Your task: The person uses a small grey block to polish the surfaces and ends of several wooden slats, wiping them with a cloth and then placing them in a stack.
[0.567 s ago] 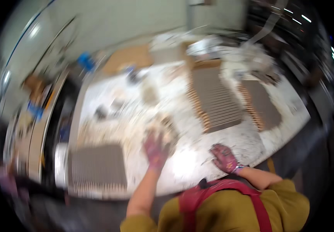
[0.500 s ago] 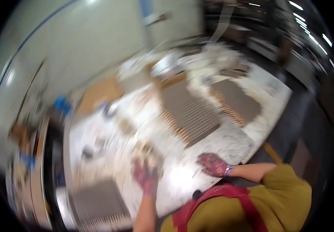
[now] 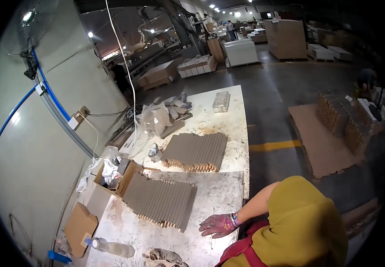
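Note:
My right hand, in a pink-purple patterned glove, lies on the white worktable near its front right edge. Its fingers are stretched out and it holds nothing. Left of it is a row of grey-brown strips with light wood-coloured ends, packed side by side. A second stack of similar strips lies farther back. A crumpled, stained cloth is at the lower edge, with a clear bottle lying to its left. My left hand is out of view.
A cardboard box of odds and ends stands left of the strips. Plastic bags and scraps lie at the back, near a wrapped bundle. Right of the table, stacked strips stand on a brown sheet, with a person beyond.
My view has swung right and up, showing more of the workshop floor. My left hand has gone out of the picture. The right hand still rests on the table.

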Demonstrator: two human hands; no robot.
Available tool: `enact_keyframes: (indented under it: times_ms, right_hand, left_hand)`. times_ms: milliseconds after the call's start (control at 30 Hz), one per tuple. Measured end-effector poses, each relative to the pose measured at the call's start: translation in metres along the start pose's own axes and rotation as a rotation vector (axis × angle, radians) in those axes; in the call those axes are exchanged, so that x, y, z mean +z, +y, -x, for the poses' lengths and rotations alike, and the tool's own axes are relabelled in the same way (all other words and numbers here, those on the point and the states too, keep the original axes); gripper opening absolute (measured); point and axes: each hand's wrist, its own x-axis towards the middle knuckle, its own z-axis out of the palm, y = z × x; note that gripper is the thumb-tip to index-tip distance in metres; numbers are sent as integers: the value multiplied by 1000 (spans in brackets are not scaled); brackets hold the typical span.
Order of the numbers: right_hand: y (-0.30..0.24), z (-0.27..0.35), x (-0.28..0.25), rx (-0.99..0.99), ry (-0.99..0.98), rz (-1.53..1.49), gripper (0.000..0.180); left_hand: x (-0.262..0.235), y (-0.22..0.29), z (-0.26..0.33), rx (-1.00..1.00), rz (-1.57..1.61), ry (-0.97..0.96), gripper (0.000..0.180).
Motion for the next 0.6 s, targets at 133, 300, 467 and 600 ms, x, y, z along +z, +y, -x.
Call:
enact_keyframes:
  times_ms: [133,300,467,600]
  right_hand:
    - [-3,-4,0,6,10,-21,48]
    - [-5,-1,0,-3,-6,-1,49]
    - [-3,2,-1,28,-38,8,50]
    - [-1,-2,-5,14,-49,15,51]
  left_hand:
    - [6,-9,-1,-19,44,-19,67]
    - [4,-8,2,-7,42,-24,67]
    - [8,-11,-1,35,11,-19,65]
    - [7,-9,-3,39,10,-11,63]
